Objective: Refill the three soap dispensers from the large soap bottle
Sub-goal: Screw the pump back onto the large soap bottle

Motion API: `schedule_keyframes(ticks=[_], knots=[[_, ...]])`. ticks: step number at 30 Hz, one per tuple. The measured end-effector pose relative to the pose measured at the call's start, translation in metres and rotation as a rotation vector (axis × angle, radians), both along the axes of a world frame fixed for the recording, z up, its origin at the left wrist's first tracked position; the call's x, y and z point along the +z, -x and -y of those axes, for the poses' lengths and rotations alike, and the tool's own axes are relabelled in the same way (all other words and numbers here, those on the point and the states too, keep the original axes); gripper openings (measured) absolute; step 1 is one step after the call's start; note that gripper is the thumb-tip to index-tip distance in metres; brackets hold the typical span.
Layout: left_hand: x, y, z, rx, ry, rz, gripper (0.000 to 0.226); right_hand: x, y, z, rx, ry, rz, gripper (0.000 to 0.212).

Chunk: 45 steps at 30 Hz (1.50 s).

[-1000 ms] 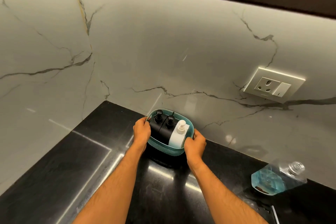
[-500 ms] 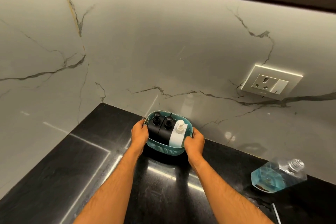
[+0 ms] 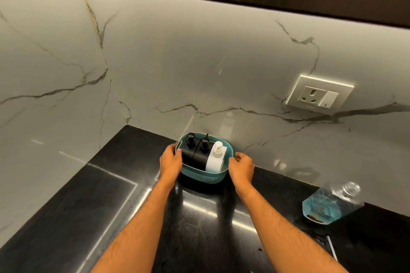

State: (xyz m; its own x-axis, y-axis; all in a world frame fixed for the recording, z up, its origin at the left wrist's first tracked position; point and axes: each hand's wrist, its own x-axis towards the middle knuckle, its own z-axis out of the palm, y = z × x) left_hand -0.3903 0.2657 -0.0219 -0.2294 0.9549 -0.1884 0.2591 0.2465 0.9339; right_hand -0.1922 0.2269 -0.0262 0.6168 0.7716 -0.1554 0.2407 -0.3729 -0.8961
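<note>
Desk (image 3: 106, 217): black, glossy, in a marble corner.
Hands: your left hand (image 3: 169, 160) grips the basket (image 3: 199, 176); right hand (image 3: 241, 167) curled beside it, contact unclear.
Room: open desk toward you.

Left hand (image 3: 170, 160) grips the teal basket (image 3: 203, 175) by its left rim on the black counter (image 3: 111, 206). Right hand (image 3: 242, 168) sits just beside the right rim, fingers curled. Three dispensers (image 3: 205, 154) stand inside.

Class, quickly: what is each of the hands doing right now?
Left hand: grips the left rim of the basket.
Right hand: fingers curled beside the basket's right rim; whether it holds the rim cannot be told.
</note>
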Motion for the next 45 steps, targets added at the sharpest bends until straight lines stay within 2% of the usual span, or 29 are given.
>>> schedule_keyframes(ticks=[3,6,7,9,11,13,19,28,33,40,45], knots=[[0.006,-0.001,0.014,0.016,-0.053,-0.041,0.036,0.009,-0.005,0.016,-0.032,-0.019,0.113,0.02],[0.014,-0.005,0.035,0.027,-0.126,-0.082,0.013,0.023,-0.011,0.038,0.006,-0.051,0.175,0.026],[0.018,-0.008,0.043,0.031,-0.156,-0.082,0.017,0.026,-0.013,0.046,0.019,-0.061,0.193,0.027],[0.025,-0.016,0.06,0.026,-0.193,-0.076,0.013,0.031,-0.018,0.062,0.031,-0.092,0.219,0.028],[0.034,-0.028,0.076,0.0,-0.223,-0.082,0.037,0.033,-0.023,0.08,0.043,-0.124,0.236,0.027],[0.039,-0.042,0.09,-0.02,-0.248,-0.064,0.044,0.034,-0.03,0.097,0.055,-0.158,0.251,0.025],[0.037,-0.103,0.125,-0.138,-0.319,-0.067,0.039,0.033,-0.064,0.152,0.023,-0.17,0.268,0.024],[0.021,-0.199,0.175,-0.38,-0.273,-0.074,0.046,0.026,-0.128,0.219,-0.062,-0.151,0.288,0.02],[0.01,-0.239,0.201,-0.5,-0.216,-0.056,0.053,0.015,-0.164,0.256,-0.116,-0.058,0.338,0.015],[-0.004,-0.282,0.214,-0.612,-0.18,-0.078,0.064,0.0,-0.203,0.3,-0.095,0.252,0.356,0.019],[-0.006,-0.305,0.208,-0.661,-0.192,-0.085,0.074,-0.01,-0.211,0.318,0.006,0.494,0.394,0.036]])
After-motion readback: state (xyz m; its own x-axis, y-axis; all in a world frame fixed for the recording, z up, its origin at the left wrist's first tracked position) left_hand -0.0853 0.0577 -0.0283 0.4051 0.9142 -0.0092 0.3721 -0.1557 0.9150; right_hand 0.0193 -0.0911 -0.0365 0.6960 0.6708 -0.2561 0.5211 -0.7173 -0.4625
